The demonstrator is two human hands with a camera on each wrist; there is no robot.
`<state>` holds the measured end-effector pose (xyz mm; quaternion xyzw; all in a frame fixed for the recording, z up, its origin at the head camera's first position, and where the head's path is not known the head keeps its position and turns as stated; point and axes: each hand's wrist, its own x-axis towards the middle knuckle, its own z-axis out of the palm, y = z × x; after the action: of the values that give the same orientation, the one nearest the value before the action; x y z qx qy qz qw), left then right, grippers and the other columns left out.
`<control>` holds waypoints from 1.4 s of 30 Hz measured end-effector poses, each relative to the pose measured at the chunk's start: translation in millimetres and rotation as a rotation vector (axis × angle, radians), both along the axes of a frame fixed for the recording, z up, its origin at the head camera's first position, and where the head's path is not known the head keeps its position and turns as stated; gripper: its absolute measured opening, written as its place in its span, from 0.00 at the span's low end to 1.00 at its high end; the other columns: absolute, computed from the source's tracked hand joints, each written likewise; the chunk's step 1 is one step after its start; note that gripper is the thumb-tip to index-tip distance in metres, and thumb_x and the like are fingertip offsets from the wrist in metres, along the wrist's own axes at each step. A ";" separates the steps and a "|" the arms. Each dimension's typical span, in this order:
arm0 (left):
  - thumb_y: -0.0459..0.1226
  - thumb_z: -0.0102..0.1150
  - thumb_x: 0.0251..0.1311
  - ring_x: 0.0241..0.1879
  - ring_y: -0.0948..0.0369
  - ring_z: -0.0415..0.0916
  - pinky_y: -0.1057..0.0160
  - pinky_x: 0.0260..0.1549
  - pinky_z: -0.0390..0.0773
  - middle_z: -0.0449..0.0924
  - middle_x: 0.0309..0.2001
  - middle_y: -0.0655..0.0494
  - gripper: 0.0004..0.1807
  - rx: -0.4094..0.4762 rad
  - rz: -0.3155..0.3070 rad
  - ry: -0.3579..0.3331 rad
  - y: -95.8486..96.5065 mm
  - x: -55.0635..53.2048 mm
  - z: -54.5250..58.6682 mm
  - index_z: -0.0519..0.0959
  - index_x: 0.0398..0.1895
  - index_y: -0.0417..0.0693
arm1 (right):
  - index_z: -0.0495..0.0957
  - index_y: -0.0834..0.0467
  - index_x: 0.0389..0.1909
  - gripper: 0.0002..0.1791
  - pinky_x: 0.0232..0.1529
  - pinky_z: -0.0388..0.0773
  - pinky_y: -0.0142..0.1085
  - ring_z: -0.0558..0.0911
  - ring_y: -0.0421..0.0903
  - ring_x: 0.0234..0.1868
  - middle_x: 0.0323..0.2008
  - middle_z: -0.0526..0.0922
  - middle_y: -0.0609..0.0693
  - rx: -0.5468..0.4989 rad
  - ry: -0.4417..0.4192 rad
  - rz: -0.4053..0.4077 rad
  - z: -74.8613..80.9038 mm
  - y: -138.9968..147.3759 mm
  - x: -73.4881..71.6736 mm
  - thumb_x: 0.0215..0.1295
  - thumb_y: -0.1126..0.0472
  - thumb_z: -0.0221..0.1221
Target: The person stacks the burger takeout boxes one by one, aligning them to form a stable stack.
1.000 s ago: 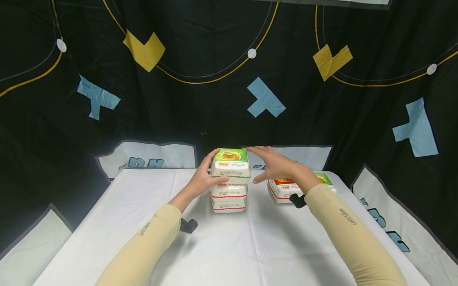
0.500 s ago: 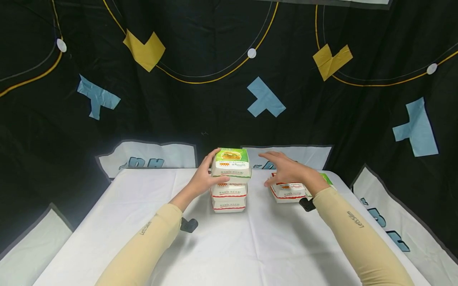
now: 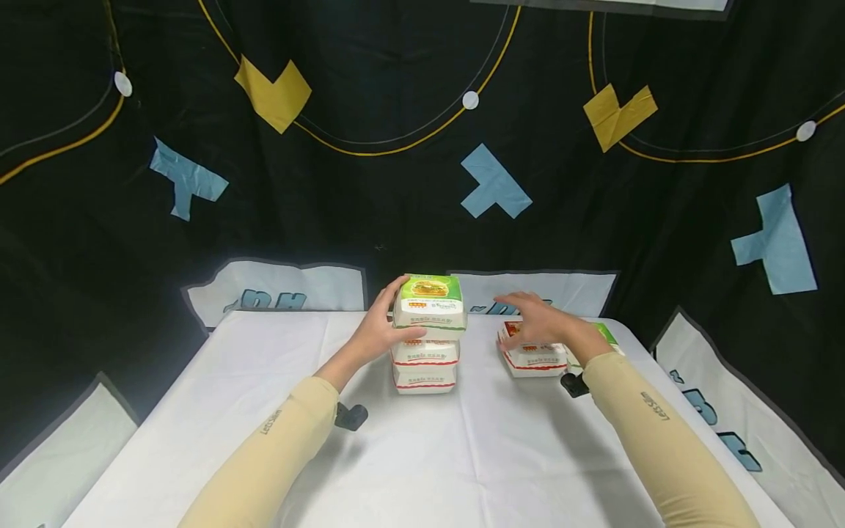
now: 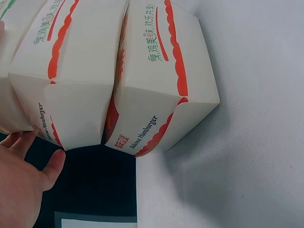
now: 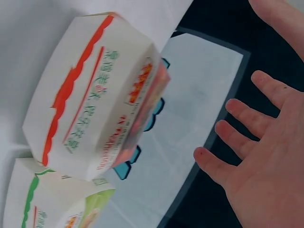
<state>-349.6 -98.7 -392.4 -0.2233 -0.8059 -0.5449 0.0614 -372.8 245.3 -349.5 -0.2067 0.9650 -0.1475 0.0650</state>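
Note:
A stack of three burger boxes stands mid-table in the head view: a green-topped burger box [image 3: 432, 308] above two red-trimmed boxes [image 3: 425, 353]. My left hand [image 3: 384, 330] holds the top box's left side, thumb across its front and fingers toward the back. In the left wrist view, red-trimmed box sides [image 4: 152, 61] fill the upper area, with fingertips of the left hand [image 4: 21, 183] near the upper boxes. On the right, my right hand [image 3: 541, 320] hovers over a red-trimmed burger box [image 3: 538, 361]. Its fingers look spread and apart from the box [image 5: 85, 95] in the right wrist view.
Beside the right-hand box sits another green-topped box [image 3: 609, 336], partly hidden by the right arm. A white cloth covers the table [image 3: 409, 455]. Behind it hangs a black curtain [image 3: 370, 213] with tape pieces and white panels.
My right hand has moved away from the stack to the right, over the red-trimmed box. The left hand stays on the top box. The head view has shifted slightly.

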 end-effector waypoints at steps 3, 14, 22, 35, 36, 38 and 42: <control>0.45 0.76 0.53 0.71 0.49 0.60 0.40 0.63 0.70 0.53 0.77 0.53 0.56 0.000 -0.007 0.005 1.1 -1.2 -0.6 0.49 0.79 0.72 | 0.58 0.45 0.78 0.52 0.66 0.61 0.70 0.52 0.63 0.77 0.78 0.54 0.58 0.009 -0.004 -0.007 -5.4 3.3 -1.4 0.53 0.42 0.72; 0.45 0.77 0.52 0.70 0.53 0.61 0.42 0.62 0.71 0.56 0.75 0.55 0.55 -0.009 0.012 0.009 1.7 0.5 1.0 0.50 0.78 0.77 | 0.57 0.46 0.78 0.54 0.67 0.56 0.72 0.53 0.66 0.76 0.78 0.54 0.61 0.057 -0.023 -0.041 -19.2 10.4 -6.8 0.52 0.42 0.74; 0.45 0.77 0.51 0.70 0.52 0.60 0.40 0.64 0.68 0.56 0.75 0.55 0.55 -0.004 0.017 0.007 1.1 1.1 -0.4 0.51 0.77 0.77 | 0.56 0.46 0.79 0.56 0.68 0.55 0.72 0.52 0.66 0.76 0.79 0.53 0.60 0.065 -0.071 -0.073 -30.1 14.8 -7.1 0.51 0.42 0.74; 0.46 0.77 0.52 0.69 0.52 0.63 0.41 0.62 0.71 0.56 0.75 0.57 0.55 -0.032 0.026 0.015 3.0 -0.7 1.5 0.50 0.77 0.81 | 0.56 0.42 0.78 0.58 0.65 0.62 0.71 0.52 0.65 0.75 0.78 0.52 0.59 0.084 -0.126 -0.146 -43.6 19.8 -10.6 0.47 0.44 0.76; 0.46 0.76 0.52 0.69 0.52 0.62 0.41 0.62 0.70 0.56 0.75 0.57 0.55 -0.033 0.028 0.014 2.9 -0.8 1.8 0.50 0.77 0.81 | 0.56 0.42 0.78 0.58 0.65 0.61 0.71 0.52 0.66 0.75 0.78 0.53 0.59 0.089 -0.124 -0.143 -44.0 20.1 -10.5 0.47 0.44 0.76; 0.46 0.77 0.52 0.70 0.52 0.62 0.40 0.63 0.70 0.55 0.75 0.57 0.55 -0.035 0.031 0.010 2.6 -0.9 1.7 0.50 0.77 0.81 | 0.56 0.42 0.78 0.58 0.66 0.59 0.72 0.51 0.67 0.76 0.78 0.53 0.59 0.100 -0.121 -0.134 -44.9 20.7 -10.2 0.47 0.43 0.76; 0.46 0.77 0.51 0.70 0.52 0.61 0.40 0.63 0.69 0.56 0.75 0.57 0.55 -0.034 0.030 0.011 2.1 -1.3 -0.4 0.50 0.77 0.80 | 0.54 0.43 0.79 0.59 0.66 0.56 0.73 0.50 0.68 0.76 0.78 0.53 0.59 0.117 -0.124 -0.115 -47.6 21.7 -9.2 0.47 0.43 0.76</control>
<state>-350.9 -96.7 -392.8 -0.2152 -0.8178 -0.5291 0.0699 -382.0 266.9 -397.1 -0.1373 0.9764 -0.1070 0.1279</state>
